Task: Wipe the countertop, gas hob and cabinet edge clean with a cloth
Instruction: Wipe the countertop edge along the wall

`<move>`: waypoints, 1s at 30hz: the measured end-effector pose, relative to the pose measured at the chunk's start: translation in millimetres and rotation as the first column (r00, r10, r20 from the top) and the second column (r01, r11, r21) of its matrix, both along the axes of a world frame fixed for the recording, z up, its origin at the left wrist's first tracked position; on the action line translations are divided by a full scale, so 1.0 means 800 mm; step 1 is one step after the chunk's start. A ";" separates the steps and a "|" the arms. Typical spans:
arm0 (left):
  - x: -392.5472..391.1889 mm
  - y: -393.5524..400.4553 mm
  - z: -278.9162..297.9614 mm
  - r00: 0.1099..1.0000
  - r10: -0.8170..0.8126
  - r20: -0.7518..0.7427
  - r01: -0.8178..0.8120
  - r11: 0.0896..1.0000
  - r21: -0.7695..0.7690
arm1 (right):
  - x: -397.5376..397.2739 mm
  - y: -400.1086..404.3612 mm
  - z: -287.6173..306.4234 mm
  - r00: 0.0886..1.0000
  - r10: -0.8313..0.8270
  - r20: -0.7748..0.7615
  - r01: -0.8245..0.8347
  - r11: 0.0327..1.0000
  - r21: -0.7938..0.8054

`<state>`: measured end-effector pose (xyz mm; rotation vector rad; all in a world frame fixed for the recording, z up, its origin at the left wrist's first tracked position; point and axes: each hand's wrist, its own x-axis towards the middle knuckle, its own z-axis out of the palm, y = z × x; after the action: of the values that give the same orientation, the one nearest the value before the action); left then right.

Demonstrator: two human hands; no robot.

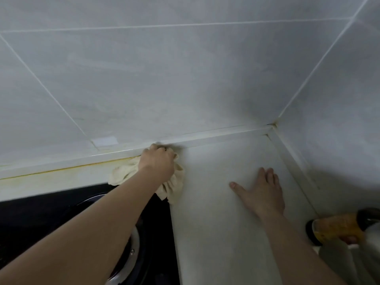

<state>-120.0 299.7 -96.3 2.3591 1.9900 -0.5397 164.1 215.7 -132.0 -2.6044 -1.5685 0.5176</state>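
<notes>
Head view: cloth [174, 183] is bunched under the left hand [157, 161], whose fingers are curled round it and pressed into the back seam where worktop [213, 223] meets tiled wall [164, 79], just behind the gas hob [61, 212]. The right hand [262, 194] is laid flat on the worktop, fingers straight and lightly spread, holding nothing. Yellow staining along the seam [61, 168] may be missed if the stroke is kept short, and the yellow bottle [335, 228] near the right forearm could be knocked.
</notes>
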 end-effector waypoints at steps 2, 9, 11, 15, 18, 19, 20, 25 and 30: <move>-0.016 -0.004 -0.001 1.000 -0.011 -0.003 0.011 1.000 -0.001 | -0.001 0.000 0.001 1.000 -0.003 -0.010 0.003 1.000 -0.003; -0.057 -0.043 0.011 0.955 -0.153 -0.256 0.140 0.988 -0.066 | 0.004 -0.004 -0.001 0.999 -0.030 -0.015 0.030 1.000 0.008; -0.068 -0.049 0.020 0.930 -0.134 -0.342 0.108 0.990 -0.095 | 0.001 -0.005 0.003 0.999 -0.035 -0.022 0.035 0.999 -0.005; -0.086 -0.045 0.036 0.884 -0.043 -0.465 -0.013 0.993 -0.117 | 0.000 -0.003 0.005 0.998 -0.044 -0.035 0.043 0.999 -0.020; -0.083 -0.039 0.042 0.897 -0.058 -0.438 0.043 0.998 -0.044 | 0.000 -0.003 0.004 0.999 -0.048 -0.025 0.047 0.999 -0.012; -0.077 -0.039 0.041 0.910 -0.086 -0.406 0.089 0.996 -0.013 | 0.000 -0.004 0.003 0.999 -0.049 -0.020 0.048 0.999 -0.013; -0.066 -0.040 0.040 0.923 -0.119 -0.365 0.132 0.991 0.011 | 0.002 -0.004 0.002 0.999 -0.050 -0.016 0.049 0.999 -0.014; -0.013 -0.048 0.034 0.952 -0.229 -0.203 0.255 0.961 0.108 | 0.001 -0.002 0.001 0.999 -0.034 -0.025 0.034 0.999 -0.022; 0.002 -0.022 0.019 0.926 -0.356 -0.122 0.371 0.919 0.134 | 0.004 -0.003 -0.003 0.999 -0.023 -0.026 0.023 0.999 -0.030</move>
<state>-118.6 281.8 -81.3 2.8775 1.6820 -0.5295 167.5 213.5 -134.5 -2.6229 -1.5330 0.5749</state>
